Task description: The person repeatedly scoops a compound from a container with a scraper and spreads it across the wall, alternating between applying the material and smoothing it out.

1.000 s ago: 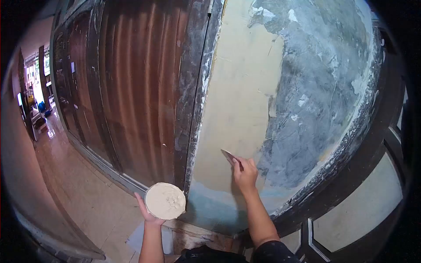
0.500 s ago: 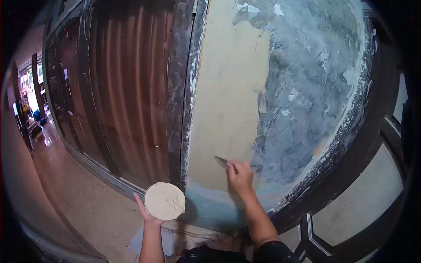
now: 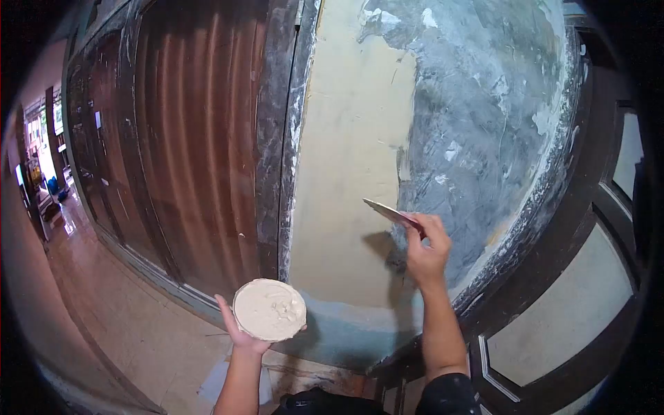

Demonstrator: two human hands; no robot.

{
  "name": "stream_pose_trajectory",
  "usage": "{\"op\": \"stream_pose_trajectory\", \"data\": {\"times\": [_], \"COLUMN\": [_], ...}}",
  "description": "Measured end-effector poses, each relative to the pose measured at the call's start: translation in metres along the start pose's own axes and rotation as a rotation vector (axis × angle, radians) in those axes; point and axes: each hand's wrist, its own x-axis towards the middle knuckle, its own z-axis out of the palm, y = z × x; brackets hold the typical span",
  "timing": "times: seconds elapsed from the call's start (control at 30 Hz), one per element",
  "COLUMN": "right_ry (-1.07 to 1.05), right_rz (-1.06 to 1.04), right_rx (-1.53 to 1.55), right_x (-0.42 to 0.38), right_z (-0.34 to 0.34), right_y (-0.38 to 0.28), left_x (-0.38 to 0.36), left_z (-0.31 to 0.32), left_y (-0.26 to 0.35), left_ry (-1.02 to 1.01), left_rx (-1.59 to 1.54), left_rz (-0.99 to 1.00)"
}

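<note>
A round container of cream-coloured paste (image 3: pixel 270 310) rests in my left hand (image 3: pixel 243 335), which supports it from below with the thumb up along its left side. My right hand (image 3: pixel 429 254) pinches a flat scraper (image 3: pixel 389 211) whose blade points up and to the left. The scraper is in front of the wall near the right edge of a smooth cream-coated strip (image 3: pixel 353 152), and its shadow falls below it. Rough grey wall (image 3: pixel 477 138) lies to the right of this strip, and a pale blue band (image 3: pixel 353 328) runs beneath it.
On the left stands a dark-framed glass panel (image 3: pixel 200 138) with brown curtains behind it. Dark panelled woodwork (image 3: pixel 595 228) curves along the right. A tiled floor (image 3: pixel 138 304) stretches toward a bright opening at the far left. A pale sheet (image 3: pixel 216 382) lies low behind my left forearm.
My right hand has moved up and to the right with the scraper. The container in my left hand has shifted slightly right, and the view has shifted a little.
</note>
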Motion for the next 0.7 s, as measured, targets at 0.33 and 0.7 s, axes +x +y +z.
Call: {"op": "stream_pose_trajectory", "data": {"times": [0.33, 0.7], "right_ry": [-0.682, -0.709], "right_rz": [-0.702, -0.755], "right_rx": [-0.011, -0.046], "right_x": [0.007, -0.005], "right_z": [-0.068, -0.075], "right_y": [-0.050, -0.050], "left_x": [0.015, 0.016], "left_z": [0.077, 0.101], "left_y": [-0.012, -0.032], "left_ry": [-0.128, -0.162], "left_rx": [-0.007, 0.014], "left_rz": [-0.122, -0.087]}}
